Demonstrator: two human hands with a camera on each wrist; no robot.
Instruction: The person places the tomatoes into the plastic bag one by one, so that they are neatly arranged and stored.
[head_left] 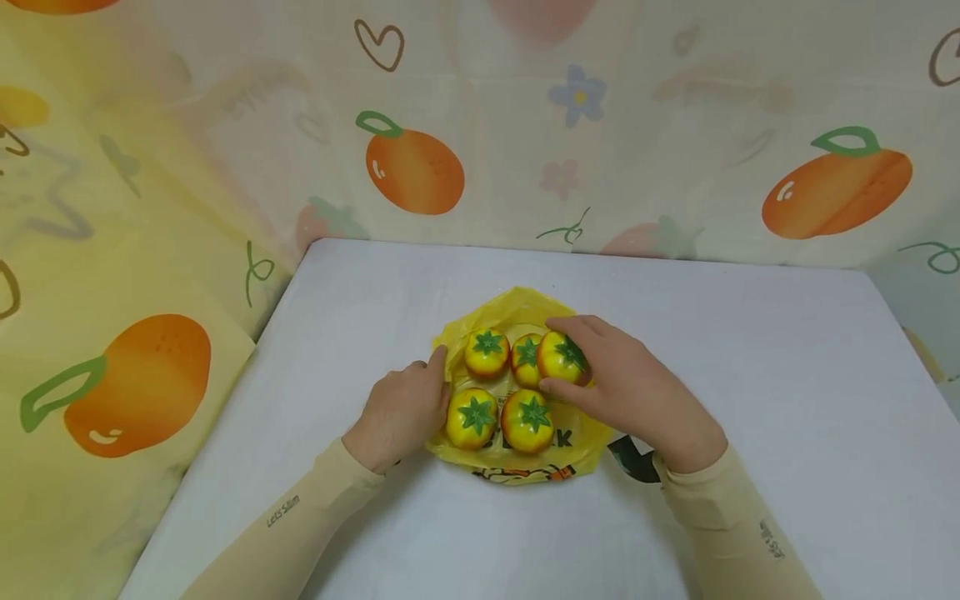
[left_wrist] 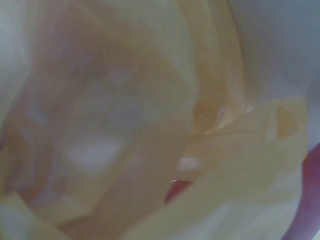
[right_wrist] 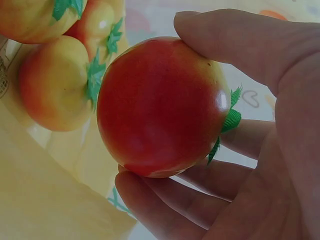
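My right hand [head_left: 630, 379] grips an artificial tomato [head_left: 562, 357], yellow and red with a green star-shaped calyx. In the right wrist view, the thumb and curled fingers surround this tomato [right_wrist: 162, 107], its red underside towards the camera. A yellow plastic bag [head_left: 517, 308] lies spread under the other tomatoes. At the bag's left edge, my left hand [head_left: 401, 408] holds the plastic; its fingertips are partly hidden. Two tomatoes sit at the front, the left one [head_left: 472, 418] close to that hand. Behind them are a back-left tomato [head_left: 487, 352] and another [head_left: 527, 358], partly covered by the held one.
The bag rests on a white tabletop [head_left: 750, 350]. Dark print [head_left: 521, 475] shows on its front part, and a black-and-white piece [head_left: 636, 460] lies near the right wrist. A fruit-patterned curtain [head_left: 487, 125] hangs behind and to the left. Yellow plastic [left_wrist: 125, 110] fills most of the left wrist view.
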